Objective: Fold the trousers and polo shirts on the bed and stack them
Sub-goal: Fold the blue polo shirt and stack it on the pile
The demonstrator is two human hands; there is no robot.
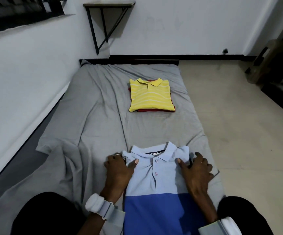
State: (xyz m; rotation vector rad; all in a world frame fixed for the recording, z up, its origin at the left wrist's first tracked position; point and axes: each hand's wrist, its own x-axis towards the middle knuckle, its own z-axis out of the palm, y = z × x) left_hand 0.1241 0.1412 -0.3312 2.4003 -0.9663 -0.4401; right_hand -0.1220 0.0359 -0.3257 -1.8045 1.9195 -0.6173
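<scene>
Blue polo shirt [156, 180] flat on bed [95, 102]

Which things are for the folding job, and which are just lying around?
Job: blue polo, held by left hand and right hand; yellow polo; red garment under it; bed.
Lying about: wall shelf; wooden frame.

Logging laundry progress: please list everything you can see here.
blue polo shirt: one, light over darker blue, near end of bed
yellow polo shirt: one, yellow with white stripes, folded mid-bed on red garment
red garment: one, red, under yellow polo shirt
bed sheet: one, grey, wrinkled, over the bed
wall shelf: one, black frame, far wall
wristbands: two, white-grey, one per wrist
left hand: one, grips blue polo shirt's shoulder
right hand: one, grips its other shoulder
</scene>
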